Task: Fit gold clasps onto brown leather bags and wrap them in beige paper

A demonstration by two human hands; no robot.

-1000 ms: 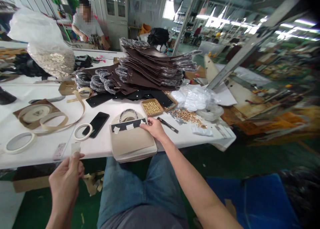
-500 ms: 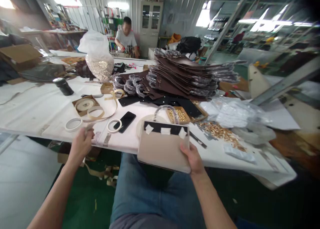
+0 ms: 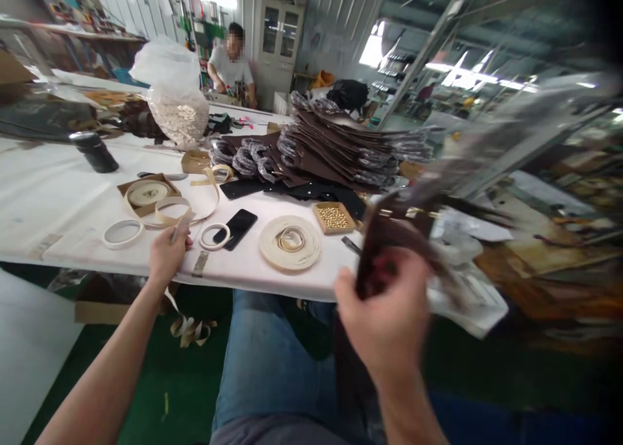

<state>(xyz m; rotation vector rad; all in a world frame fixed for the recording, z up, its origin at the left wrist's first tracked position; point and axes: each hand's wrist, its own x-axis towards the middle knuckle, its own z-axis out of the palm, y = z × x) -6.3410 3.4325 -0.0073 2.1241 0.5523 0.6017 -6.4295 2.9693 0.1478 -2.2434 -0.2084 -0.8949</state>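
right of the phone (image 3: 242, 229), the right hand (image 3: 389, 309) is showing blurred and is hiding part of a smeared dark brown piece (image 3: 402, 228), possibly a bag.

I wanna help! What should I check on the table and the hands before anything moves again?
1. Right hand has hold of the brown piece: ok.
2. Brown piece's tape patches in sight: cannot tell, it is blurred and partly covered by the hand.
3. Left hand pinches a pale strip: ok.
4. Phone free of the tape ring: not ok, the ring overlaps one end of it.
5. Gold bits inside their box: ok, those in view there are.
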